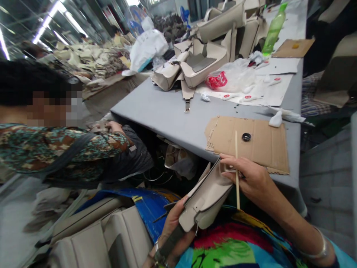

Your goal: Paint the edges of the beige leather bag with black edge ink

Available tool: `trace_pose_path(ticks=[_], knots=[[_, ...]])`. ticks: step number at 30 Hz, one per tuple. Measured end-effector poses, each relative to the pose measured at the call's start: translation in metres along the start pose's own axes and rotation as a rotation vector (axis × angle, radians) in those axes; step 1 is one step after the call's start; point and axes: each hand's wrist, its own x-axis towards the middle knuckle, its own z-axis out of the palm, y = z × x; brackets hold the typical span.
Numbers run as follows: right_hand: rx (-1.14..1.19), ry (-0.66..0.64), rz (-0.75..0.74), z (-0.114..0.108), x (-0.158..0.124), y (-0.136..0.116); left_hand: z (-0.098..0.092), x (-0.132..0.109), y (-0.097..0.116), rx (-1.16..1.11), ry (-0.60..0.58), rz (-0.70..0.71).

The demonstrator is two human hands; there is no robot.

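Note:
A beige leather handbag (206, 199) with dark edges lies tilted across my lap. My left hand (175, 222) is closed around its lower end, where a dark grey strap (174, 238) hangs over the wrist. At the bag's far upper corner is my right hand (252, 178), its fingers bent round a thin wooden stick (236, 149) and touching the bag's edge. The stick stands nearly upright in the view. Beyond that hand, a small black round dish (246, 137) sits on a flat piece of cardboard (267, 143).
Several beige bags (206, 56) are heaped at the back of the grey table (156, 106), near a green bottle (275, 29) and a plastic bag (237, 76). A co-worker (55, 149) sits at the left. More beige bags (92, 238) lie beside me.

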Motion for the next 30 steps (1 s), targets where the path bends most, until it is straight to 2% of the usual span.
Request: trace_pose_path(ticks=[4,8,12,17,23,30], knots=[[0.08,0.028,0.029,0.012,0.008,-0.004,-0.012,0.003,0.005,0.096,-0.145,0.002],[0.113,0.057,0.055,0.023,0.012,-0.005,-0.028,0.004,0.015,0.225,-0.241,-0.079],[0.15,0.121,0.085,0.03,0.012,-0.006,-0.036,0.0,0.029,0.399,-0.254,-0.104],[0.169,0.165,0.082,0.031,0.014,-0.007,-0.031,0.0,0.04,0.537,-0.295,-0.184],[0.199,0.182,0.084,0.033,0.016,-0.004,-0.026,0.004,0.048,0.561,-0.284,-0.187],[0.217,0.195,0.081,0.033,0.016,-0.003,-0.026,0.007,0.046,0.589,-0.305,-0.229]])
